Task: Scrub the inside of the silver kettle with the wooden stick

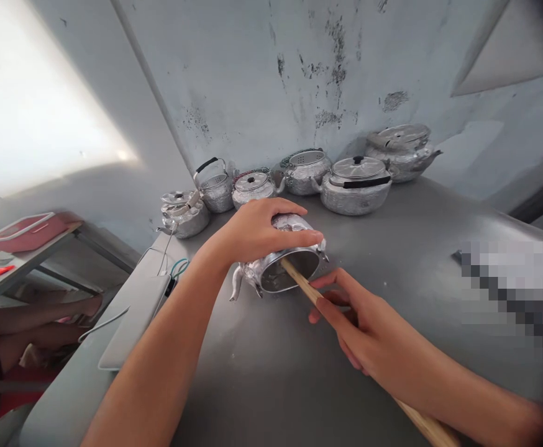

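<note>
A silver, dented metal kettle body (pixel 251 272) lies tipped over on the grey table, its round mouth turned towards me. My left hand (pixel 264 230) is clasped over its top, thumb along the upper rim. Into the mouth runs a wooden stick (pixel 301 282); its inner end is inside the kettle, where I cannot see what it touches. My right hand (pixel 358 316) is wrapped round this stick just outside the opening. The other end of the stick passes under my right forearm towards the bottom edge of the view.
Several metal kettles (pixel 355 195) line the back of the grey table (pixel 420 261) by the wall. On the left are a white flat device (pixel 136 316) with cables and a pink basket (pixel 24 234) on another table. Beside it, a person's legs (pixel 33 323) show.
</note>
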The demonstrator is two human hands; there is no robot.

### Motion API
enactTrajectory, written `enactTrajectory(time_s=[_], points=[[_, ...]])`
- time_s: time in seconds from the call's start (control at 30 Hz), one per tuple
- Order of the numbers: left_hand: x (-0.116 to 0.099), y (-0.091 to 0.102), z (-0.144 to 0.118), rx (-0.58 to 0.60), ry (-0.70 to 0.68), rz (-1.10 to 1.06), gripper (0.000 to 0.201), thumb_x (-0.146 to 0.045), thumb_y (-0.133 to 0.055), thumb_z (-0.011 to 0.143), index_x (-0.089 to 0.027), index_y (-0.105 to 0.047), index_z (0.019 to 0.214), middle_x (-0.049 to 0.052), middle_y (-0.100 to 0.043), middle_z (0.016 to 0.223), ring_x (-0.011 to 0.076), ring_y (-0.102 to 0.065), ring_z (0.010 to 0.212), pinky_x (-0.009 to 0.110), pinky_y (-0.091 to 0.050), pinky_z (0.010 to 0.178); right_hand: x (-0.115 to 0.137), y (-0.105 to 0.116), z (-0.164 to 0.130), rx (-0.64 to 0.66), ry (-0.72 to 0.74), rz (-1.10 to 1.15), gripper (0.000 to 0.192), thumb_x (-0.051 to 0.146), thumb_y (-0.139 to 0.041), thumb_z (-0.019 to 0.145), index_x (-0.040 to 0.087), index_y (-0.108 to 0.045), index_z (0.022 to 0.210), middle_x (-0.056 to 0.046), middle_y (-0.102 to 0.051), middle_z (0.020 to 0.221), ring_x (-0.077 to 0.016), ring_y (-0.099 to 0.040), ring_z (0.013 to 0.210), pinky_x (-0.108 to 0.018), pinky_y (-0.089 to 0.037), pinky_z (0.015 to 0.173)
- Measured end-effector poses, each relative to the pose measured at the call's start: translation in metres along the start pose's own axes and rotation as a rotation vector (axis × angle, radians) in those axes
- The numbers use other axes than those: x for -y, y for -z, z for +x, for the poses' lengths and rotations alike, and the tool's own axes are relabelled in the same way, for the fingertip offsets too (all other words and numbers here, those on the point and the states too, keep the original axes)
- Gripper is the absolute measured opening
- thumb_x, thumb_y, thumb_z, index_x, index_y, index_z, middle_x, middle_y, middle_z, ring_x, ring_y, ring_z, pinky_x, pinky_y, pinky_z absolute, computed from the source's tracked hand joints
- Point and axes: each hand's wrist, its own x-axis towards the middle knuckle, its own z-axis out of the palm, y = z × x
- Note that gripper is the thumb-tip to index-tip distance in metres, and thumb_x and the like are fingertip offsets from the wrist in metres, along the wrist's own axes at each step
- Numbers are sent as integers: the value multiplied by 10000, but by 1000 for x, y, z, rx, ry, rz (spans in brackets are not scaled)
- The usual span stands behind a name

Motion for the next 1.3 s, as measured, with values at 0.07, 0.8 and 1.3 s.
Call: enactTrajectory(time_s=[0.07, 0.8, 1.3], points=[[0, 0, 0, 6, 1, 1, 637, -704, -757, 826, -270, -752, 1293, 34, -703, 1411, 334, -624, 1304, 426, -489, 1082, 1, 1, -1, -6, -7, 9, 173, 479, -472, 1078, 327, -515, 1148, 13, -727, 997, -80, -433, 464, -229, -333, 409], [-4, 7, -7, 96, -3, 116, 669, -755, -621, 912, -335, -650, 1432, 20, -600, 1496, 310, -537, 1377, 392, -419, 1131, 9, 1, -11, 133, -294, 121, 378, 473, -387, 1088, 250, -441, 788, 78, -384, 687, -98, -301, 527, -249, -288, 472], [-6, 3, -6, 92, -4, 133, 719, -787, -621, 896, -325, -650, 1446, 23, -623, 1464, 284, -568, 1346, 389, -397, 1155, 3, -6, -12, 162, -252, 110, 409, 496, -362, 1114, 246, -439, 800, 90, -393, 707, -86, -319, 530, -209, -341, 463]])
